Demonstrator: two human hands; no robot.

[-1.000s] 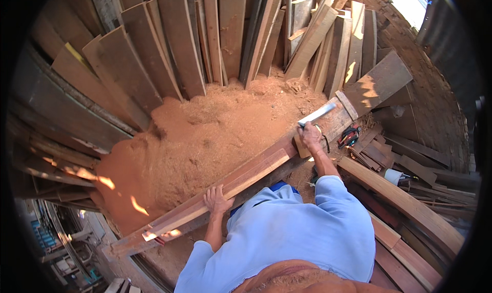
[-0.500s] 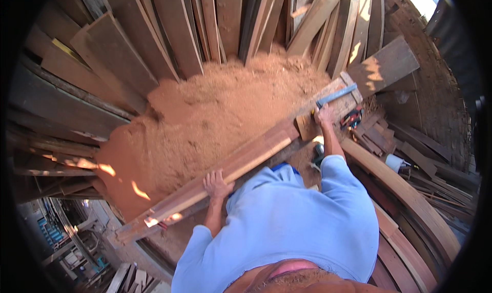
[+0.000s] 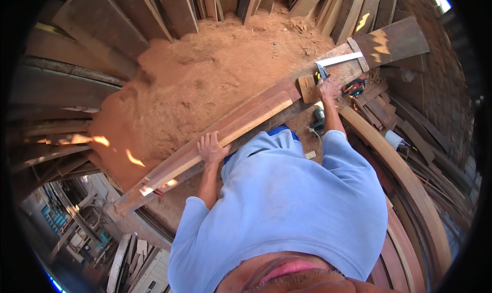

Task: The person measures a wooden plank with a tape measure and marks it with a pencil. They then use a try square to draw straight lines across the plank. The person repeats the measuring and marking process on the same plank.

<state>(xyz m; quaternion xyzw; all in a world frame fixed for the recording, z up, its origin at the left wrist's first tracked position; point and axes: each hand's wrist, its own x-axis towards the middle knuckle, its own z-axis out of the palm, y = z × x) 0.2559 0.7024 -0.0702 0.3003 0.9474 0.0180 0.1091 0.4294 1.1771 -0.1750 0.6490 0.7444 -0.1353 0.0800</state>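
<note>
A long reddish-brown wooden plank (image 3: 256,113) lies diagonally on a longer board (image 3: 120,205) in front of me. My left hand (image 3: 211,147) grips the plank left of its middle, fingers over the top and thumb toward my body. Beyond the plank's right end, my right hand (image 3: 329,88) is closed on the dark stock of a try square (image 3: 339,59). The square's bright metal blade extends right over the board, near a wooden crosspiece (image 3: 357,54). A small wood block (image 3: 307,89) sits between the plank's end and my right hand.
Sawdust (image 3: 205,83) is heaped beyond the board. Upright planks (image 3: 102,26) ring it. A red-and-black tool (image 3: 353,87) and a green power tool (image 3: 318,121) lie near my right arm. A curved timber (image 3: 410,180) runs along my right side, beside wood scraps (image 3: 374,106).
The view has shifted. The try square's blade now catches bright light, and its dark stock shows at my right fingers. My left hand stays on the plank.
</note>
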